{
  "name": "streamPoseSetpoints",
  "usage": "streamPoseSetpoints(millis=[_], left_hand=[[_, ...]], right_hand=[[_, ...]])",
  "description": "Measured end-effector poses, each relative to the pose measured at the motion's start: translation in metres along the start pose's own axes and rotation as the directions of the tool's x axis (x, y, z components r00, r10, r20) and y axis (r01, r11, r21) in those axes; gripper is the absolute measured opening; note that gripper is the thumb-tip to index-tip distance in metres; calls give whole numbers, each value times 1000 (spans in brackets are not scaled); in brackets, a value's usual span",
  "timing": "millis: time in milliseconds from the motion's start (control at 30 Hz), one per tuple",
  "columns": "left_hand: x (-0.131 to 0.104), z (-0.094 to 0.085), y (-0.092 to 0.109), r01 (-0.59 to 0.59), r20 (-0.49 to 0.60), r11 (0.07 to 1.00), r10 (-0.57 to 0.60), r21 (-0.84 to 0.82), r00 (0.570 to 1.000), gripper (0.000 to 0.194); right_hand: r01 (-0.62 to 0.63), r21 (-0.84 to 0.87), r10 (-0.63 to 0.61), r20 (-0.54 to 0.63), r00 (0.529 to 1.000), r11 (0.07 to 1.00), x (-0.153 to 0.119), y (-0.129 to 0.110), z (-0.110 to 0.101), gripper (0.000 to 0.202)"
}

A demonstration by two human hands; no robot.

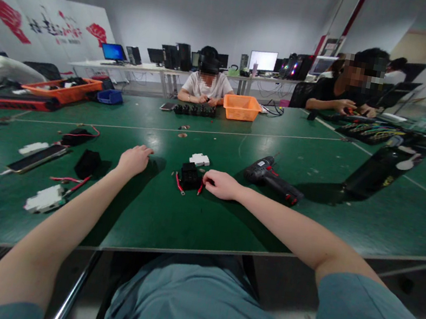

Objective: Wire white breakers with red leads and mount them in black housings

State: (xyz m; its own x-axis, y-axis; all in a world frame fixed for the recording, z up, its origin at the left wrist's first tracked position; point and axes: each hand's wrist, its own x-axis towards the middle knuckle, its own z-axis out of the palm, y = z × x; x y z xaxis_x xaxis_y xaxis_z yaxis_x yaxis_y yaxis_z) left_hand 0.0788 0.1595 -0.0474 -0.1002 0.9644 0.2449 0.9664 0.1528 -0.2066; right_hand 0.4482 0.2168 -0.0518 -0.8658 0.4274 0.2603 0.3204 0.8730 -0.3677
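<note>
A black block-shaped part [190,176] sits on the green table in front of me, with a short red wire [179,183] ending in a metal lug on its left side. My right hand [223,185] is at the block's right side, its fingers curled together on another red wire [200,188]. Left of the block, my left hand [134,160] is held low over the table with its fingers stretched out and nothing in them. Just behind the block lies a white plastic piece [200,159]. A black and red power drill [273,179] rests to the right of my right hand.
Left of my left arm lie a phone [37,159] on a cable, a black cube-like part [87,164], and a white module [46,198] with red wires. A dark bottle [378,169] stands at the right. Across the table, a person [205,84] works beside an orange basket [241,108].
</note>
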Motion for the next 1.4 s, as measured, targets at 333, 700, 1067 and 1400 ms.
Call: streamPoseSetpoints(millis=[333,700,1067,1400], left_hand=[[-1,-3,2,-7,-56,1000,6,-22,998,37],[-1,-6,4,17,-24,1000,-18,-24,1000,38],[1,-4,1,43,38,999,-43,-10,998,41],[1,1,-4,49,43,999,-49,-7,998,42]], right_hand=[[-3,-2,3,-1,1000,1000,-1,-1,-1,11],[2,3,-2,-1,1000,1000,-1,-1,-1,10],[9,0,-9,-8,1000,1000,0,0,0,10],[12,1,-12,-10,1000,1000,-1,-1,-1,10]])
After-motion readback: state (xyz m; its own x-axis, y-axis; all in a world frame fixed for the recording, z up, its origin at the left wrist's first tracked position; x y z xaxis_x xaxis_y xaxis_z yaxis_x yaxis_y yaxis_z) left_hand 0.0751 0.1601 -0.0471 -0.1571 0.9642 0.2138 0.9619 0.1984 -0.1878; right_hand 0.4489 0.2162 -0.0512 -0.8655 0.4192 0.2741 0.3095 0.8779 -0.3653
